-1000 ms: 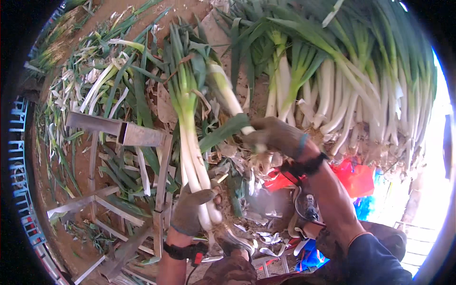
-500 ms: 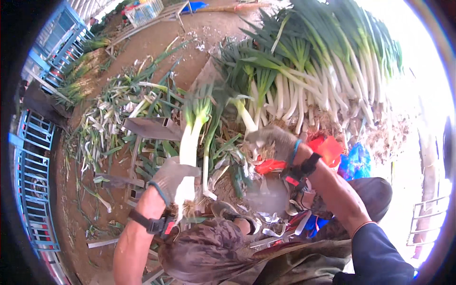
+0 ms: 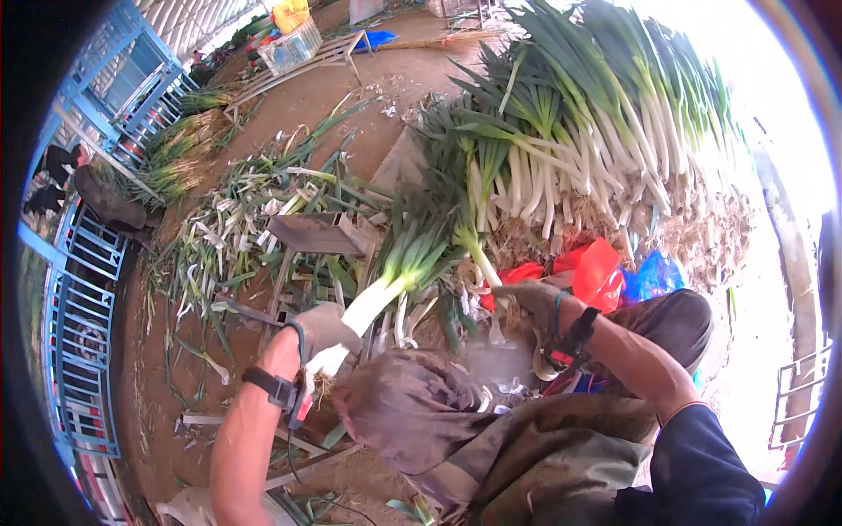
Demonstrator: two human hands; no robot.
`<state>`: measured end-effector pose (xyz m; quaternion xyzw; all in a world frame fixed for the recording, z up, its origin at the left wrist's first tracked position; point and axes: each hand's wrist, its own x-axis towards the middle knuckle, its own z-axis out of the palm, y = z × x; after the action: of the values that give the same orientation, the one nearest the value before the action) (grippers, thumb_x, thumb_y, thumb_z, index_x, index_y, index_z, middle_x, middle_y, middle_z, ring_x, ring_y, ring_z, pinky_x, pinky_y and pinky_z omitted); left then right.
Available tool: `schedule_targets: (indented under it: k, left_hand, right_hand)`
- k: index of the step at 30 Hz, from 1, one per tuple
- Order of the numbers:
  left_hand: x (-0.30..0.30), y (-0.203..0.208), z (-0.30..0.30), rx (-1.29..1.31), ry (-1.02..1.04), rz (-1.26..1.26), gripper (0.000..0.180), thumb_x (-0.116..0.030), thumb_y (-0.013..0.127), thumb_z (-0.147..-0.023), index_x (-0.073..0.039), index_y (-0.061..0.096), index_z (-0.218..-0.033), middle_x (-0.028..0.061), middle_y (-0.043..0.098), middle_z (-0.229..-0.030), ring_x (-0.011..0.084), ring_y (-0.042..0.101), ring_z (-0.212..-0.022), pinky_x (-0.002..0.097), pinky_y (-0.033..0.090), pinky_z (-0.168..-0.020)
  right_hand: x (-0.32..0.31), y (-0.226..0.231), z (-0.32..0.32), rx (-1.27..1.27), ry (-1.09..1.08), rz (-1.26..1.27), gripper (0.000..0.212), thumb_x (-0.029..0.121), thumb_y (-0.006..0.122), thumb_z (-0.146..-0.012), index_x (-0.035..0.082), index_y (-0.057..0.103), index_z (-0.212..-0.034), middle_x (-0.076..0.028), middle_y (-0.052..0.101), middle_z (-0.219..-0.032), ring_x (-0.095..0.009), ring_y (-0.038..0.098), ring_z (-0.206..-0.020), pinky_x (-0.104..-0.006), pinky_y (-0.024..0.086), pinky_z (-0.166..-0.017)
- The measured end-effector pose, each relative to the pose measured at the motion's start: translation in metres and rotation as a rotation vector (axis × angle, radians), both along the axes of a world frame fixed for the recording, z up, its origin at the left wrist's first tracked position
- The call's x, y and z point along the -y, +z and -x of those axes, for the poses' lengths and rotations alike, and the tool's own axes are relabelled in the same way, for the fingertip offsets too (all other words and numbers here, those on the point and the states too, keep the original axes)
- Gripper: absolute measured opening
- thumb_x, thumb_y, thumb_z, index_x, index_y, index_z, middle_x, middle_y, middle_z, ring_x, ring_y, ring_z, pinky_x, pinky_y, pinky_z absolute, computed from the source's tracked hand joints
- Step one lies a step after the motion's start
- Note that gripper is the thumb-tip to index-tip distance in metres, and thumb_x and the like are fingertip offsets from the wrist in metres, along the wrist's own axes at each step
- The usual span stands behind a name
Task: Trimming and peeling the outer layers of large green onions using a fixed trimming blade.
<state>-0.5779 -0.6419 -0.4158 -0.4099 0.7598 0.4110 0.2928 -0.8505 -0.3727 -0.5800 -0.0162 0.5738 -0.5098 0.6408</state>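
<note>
- Left hand, in a grey-brown glove: fingers wrapped firmly round the white shanks of a leek bunch. Bunch lies tilted, green leaves up and to the right, pale roots hanging below the glove.
- Right hand, gloved likewise: blurred at the fingers, but seems to be closed round the lower white end of a single leek. Its green top leans up and to the left, toward the leaves of the bunch.
- Hands well apart, both above the lap; left one near the camouflage-clothed knee.
- Dark strap with a red-and-black device on each wrist.
- Large leek pile beyond the right hand: leaves pointing away, white shanks and roots facing the person.
- Red plastic bag and blue plastic bag side by side, between pile and right knee.
- Metal stand just beyond the left hand; leaf trimmings strewn over brown soil past it.
- Far left: blue railing, curved by the lens.
- Top left: low bench bearing a white crate, yellow bag above it.
</note>
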Motion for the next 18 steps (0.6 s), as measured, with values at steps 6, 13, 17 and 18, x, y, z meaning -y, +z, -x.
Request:
schedule_targets:
  k: [6, 13, 17, 18]
  left_hand:
    - [-0.035, 0.067, -0.009, -0.195, 0.227, -0.03, 0.021, -0.008, 0.073, -0.079, 0.005, 0.068, -0.095, 0.0126, 0.07, -0.073, 0.0201, 0.068, -0.057, 0.0348, 0.054, -0.048]
    - [-0.179, -0.035, -0.027, -0.523, 0.525, -0.28, 0.03, -0.028, 0.072, -0.094, 0.0, 0.068, -0.101, 0.0023, 0.065, -0.077, 0.0125, 0.059, -0.069, 0.03, 0.049, -0.062]
    - [-0.235, -0.091, -0.028, -0.331, 0.613, -0.558, 0.035, -0.034, 0.075, -0.093, -0.002, 0.069, -0.106, 0.0011, 0.064, -0.079, 0.0091, 0.056, -0.068, 0.0263, 0.046, -0.059]
    - [-0.235, -0.097, -0.046, -0.319, 0.673, -0.531, 0.033, -0.031, 0.075, -0.092, -0.002, 0.069, -0.108, 0.0013, 0.064, -0.079, 0.0096, 0.057, -0.068, 0.0265, 0.047, -0.058]
  right_hand:
    - [0.012, 0.149, -0.006, 0.057, -0.206, 0.373, 0.02, 0.029, 0.065, -0.1, 0.01, 0.065, -0.096, 0.001, 0.064, -0.071, -0.007, 0.058, -0.054, -0.0218, 0.046, -0.046]
    - [-0.061, 0.078, -0.139, -0.84, 0.807, 0.516, 0.033, 0.023, 0.065, -0.092, 0.007, 0.062, -0.122, -0.004, 0.065, -0.11, -0.019, 0.062, -0.094, -0.0328, 0.052, -0.079]
    - [-0.106, 0.043, -0.166, -0.781, 0.951, 0.348, 0.038, 0.035, 0.072, -0.085, 0.006, 0.067, -0.109, -0.011, 0.065, -0.102, -0.026, 0.063, -0.097, -0.0425, 0.051, -0.081]
    - [-0.113, 0.01, -0.184, -1.021, 0.932, 0.479, 0.035, 0.033, 0.072, -0.084, 0.007, 0.068, -0.107, -0.011, 0.065, -0.102, -0.025, 0.062, -0.097, -0.0423, 0.051, -0.081]
